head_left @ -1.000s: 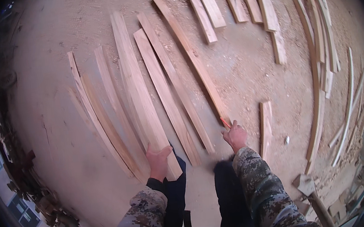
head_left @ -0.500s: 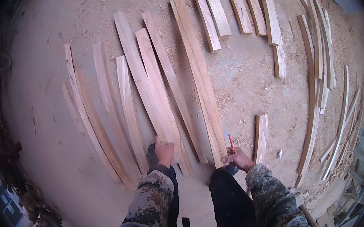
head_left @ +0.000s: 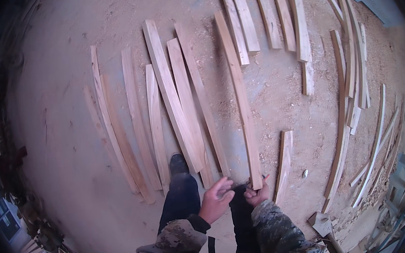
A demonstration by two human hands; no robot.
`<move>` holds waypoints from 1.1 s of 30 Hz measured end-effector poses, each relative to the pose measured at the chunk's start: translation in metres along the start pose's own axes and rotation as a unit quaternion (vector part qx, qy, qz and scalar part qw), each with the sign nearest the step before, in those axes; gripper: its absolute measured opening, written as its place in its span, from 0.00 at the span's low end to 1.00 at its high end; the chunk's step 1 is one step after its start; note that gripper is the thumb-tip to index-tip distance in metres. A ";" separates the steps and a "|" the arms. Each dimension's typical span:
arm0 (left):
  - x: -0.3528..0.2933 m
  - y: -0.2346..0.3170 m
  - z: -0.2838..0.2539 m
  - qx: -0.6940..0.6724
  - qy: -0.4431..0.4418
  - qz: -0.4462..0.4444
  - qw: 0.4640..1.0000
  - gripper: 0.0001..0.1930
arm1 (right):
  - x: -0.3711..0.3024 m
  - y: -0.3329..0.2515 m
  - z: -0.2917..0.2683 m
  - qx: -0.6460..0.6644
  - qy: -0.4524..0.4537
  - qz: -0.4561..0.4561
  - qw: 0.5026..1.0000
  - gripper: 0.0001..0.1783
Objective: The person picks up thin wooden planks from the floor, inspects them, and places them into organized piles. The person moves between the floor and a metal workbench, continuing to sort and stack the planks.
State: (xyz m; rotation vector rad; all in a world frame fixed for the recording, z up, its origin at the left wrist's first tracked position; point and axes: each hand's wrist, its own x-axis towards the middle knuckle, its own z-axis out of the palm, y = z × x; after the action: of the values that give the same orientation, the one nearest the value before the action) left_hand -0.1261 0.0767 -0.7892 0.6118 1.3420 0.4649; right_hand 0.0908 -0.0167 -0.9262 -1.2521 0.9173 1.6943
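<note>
My right hand (head_left: 257,195) is closed around the near end of a long wooden board (head_left: 243,107), which stretches away from me across the floor. A thin red pencil (head_left: 266,177) pokes out beside the same hand. My left hand (head_left: 218,200) is just left of that end, in front of my knees, fingers apart and holding nothing. Beyond it to the left lie a pale thick board (head_left: 172,100), a shorter board (head_left: 186,98) against it and a narrower strip (head_left: 201,97). The right palm is partly hidden by the board.
More boards (head_left: 140,118) lie at the left, and several (head_left: 265,11) at the far right. A short piece (head_left: 283,162) is right of my right hand. Long strips (head_left: 341,112) and a shovel-like tool (head_left: 323,226) lie farther right. Wood shavings cover the floor (head_left: 278,98).
My left hand has let go of the thick board and moved right toward my right hand. The right-hand board has turned, now showing a narrower face. The view has shifted slightly.
</note>
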 end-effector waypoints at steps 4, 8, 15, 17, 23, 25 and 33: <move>0.023 0.000 0.011 0.035 -0.058 -0.015 0.998 0.30 | 0.061 -0.025 -0.040 0.010 0.075 -0.003 0.997 0.20; 0.033 0.011 -0.004 0.016 -0.025 0.021 0.999 0.29 | 0.098 -0.019 -0.062 0.000 0.256 -0.046 0.966 0.15; 0.042 0.019 -0.003 0.017 -0.030 0.004 0.999 0.28 | 0.121 0.033 -0.010 -0.780 0.176 -0.224 0.557 0.31; 0.043 0.017 -0.002 0.020 -0.051 0.003 0.999 0.28 | 0.142 0.040 0.022 -0.858 0.158 -0.157 0.463 0.35; 0.047 0.016 -0.010 0.060 -0.065 0.003 0.996 0.27 | 0.168 0.050 0.049 -0.859 0.143 -0.182 0.457 0.24; 0.050 0.017 -0.010 0.007 -0.057 -0.003 0.998 0.27 | 0.164 0.032 0.035 -0.809 0.115 -0.198 0.541 0.17; 0.060 0.021 -0.007 -0.106 -0.037 -0.022 0.993 0.25 | 0.135 0.006 -0.010 -0.407 0.002 -0.005 0.914 0.09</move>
State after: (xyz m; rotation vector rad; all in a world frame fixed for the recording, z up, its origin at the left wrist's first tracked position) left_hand -0.1215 0.1321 -0.8216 0.4197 1.2154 0.5369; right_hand 0.0659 -0.0029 -1.0583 -1.7677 0.1633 2.1535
